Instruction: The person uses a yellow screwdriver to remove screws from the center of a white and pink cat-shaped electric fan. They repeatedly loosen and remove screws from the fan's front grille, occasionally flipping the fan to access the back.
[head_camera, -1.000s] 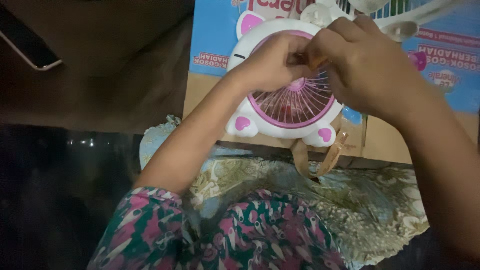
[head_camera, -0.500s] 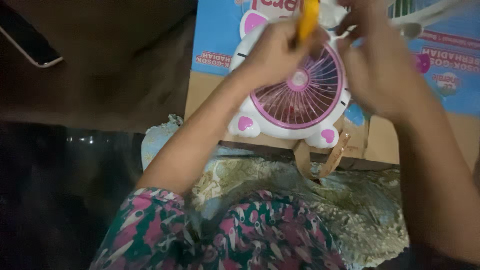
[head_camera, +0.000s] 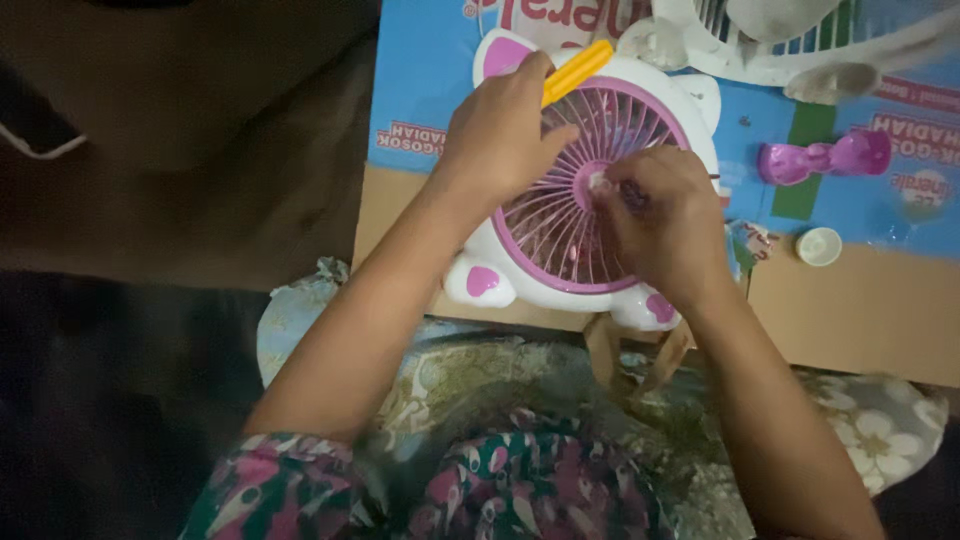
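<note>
Right hand (head_camera: 655, 215) is down on the hub of the pink grille (head_camera: 590, 190), fingertips pinched tight on something tiny & pale at the centre, poss. a screw or cap, too small to tell. Left hand (head_camera: 500, 135) is closed round a yellow tool handle (head_camera: 575, 68), prob. a screwdriver, shaft hidden under the palm, while its heel leans on the upper-left of the small white-and-pink cat-shaped fan (head_camera: 480, 270). The fan lies face up on a flattened cardboard box (head_camera: 420, 110), blue print on top & bare brown at the near edge, which sits by the person's lap on patterned cloth (head_camera: 880, 420). Risks as I judge them: that little piece is held by fingertip only, so a slip could send it through the grille slots onto the blades, or off the box into the cloth folds, hard to find in this dim light. The fan rests on soft, uneven ground, so a hard lean w/ the left hand could rock it. Loose bits lie to the right, well apart: a magenta plastic part (head_camera: 825, 157), a small white round cap (head_camera: 819, 246), & another white grille piece (head_camera: 800, 40) at the top edge; an elbow sweep could scatter them. A tan strap (head_camera: 640, 355) hangs from the fan's near edge.
</note>
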